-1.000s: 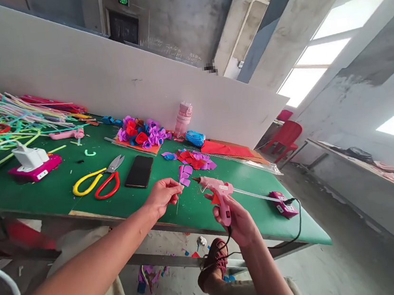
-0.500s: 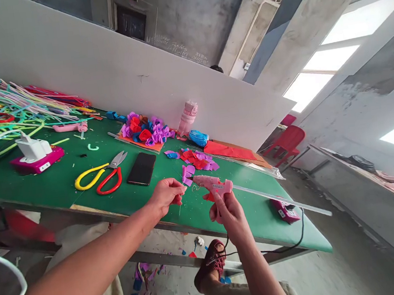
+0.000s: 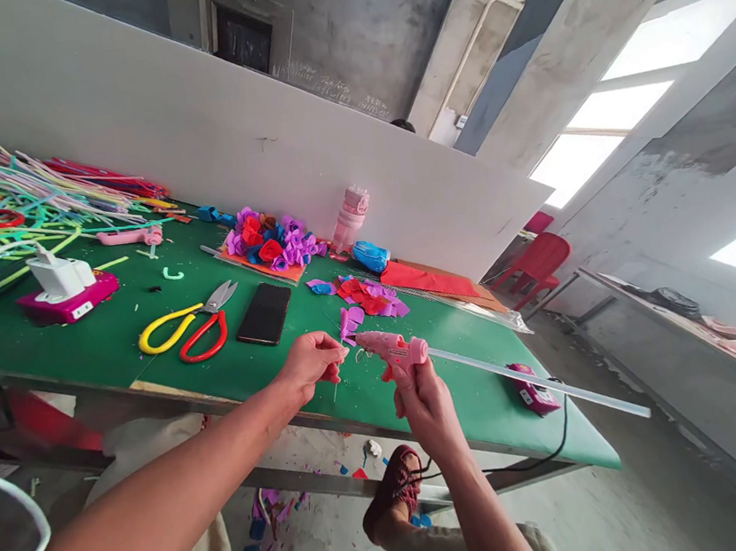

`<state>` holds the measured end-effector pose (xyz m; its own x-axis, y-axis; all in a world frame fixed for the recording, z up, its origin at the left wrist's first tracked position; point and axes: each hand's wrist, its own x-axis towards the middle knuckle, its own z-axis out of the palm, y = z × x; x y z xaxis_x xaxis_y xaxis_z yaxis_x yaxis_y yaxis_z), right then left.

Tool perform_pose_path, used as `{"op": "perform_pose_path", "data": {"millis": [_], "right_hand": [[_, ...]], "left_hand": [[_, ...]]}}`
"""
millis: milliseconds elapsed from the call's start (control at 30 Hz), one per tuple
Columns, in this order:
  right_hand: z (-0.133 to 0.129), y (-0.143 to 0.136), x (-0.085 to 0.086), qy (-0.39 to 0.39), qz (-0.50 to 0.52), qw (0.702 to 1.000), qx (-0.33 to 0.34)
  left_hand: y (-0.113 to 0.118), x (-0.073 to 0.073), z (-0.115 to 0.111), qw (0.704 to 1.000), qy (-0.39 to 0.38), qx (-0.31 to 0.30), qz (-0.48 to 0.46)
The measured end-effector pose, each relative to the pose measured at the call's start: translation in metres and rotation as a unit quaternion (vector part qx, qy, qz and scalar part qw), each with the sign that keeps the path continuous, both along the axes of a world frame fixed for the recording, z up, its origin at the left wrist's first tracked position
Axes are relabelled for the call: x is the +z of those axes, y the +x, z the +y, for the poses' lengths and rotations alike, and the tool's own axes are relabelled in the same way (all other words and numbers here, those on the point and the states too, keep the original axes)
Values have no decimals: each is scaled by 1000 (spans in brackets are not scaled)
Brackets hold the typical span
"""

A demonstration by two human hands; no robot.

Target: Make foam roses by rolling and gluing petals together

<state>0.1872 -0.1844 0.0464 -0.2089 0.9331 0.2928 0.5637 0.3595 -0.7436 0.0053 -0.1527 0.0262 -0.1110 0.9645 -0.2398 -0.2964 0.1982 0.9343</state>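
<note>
My left hand (image 3: 315, 364) is closed in a pinch on a thin wire that sticks out below the fingers. Just above its fingertips is a purple petal piece (image 3: 350, 320). My right hand (image 3: 427, 400) is wrapped round a pink glue gun (image 3: 387, 347), whose nozzle points left and meets the base of the purple piece. A long clear glue stick (image 3: 542, 381) juts out of the gun's back to the right. Beyond the hands lie loose red and purple petals (image 3: 371, 297) and a heap of paper flowers (image 3: 274, 244).
On the green table (image 3: 479, 360) are scissors (image 3: 196, 322), a black phone (image 3: 264, 314), a power strip with white plugs (image 3: 67, 290), a second pink glue gun (image 3: 132, 237), colourful sticks (image 3: 2, 191), a pink bottle (image 3: 351, 217) and a purple socket block (image 3: 531, 388).
The glue gun has tilted and shifted slightly left, its nozzle nearer the purple piece. Its glue stick now reaches further right and lower. My left hand has stayed almost still.
</note>
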Motion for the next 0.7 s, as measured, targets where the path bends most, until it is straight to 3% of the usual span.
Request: {"op": "perform_pose_path", "data": {"millis": [700], "right_hand": [[0, -3, -3, -13, -4, 1000, -5]], "left_hand": [[1, 2, -2, 1000, 15, -5, 1]]}}
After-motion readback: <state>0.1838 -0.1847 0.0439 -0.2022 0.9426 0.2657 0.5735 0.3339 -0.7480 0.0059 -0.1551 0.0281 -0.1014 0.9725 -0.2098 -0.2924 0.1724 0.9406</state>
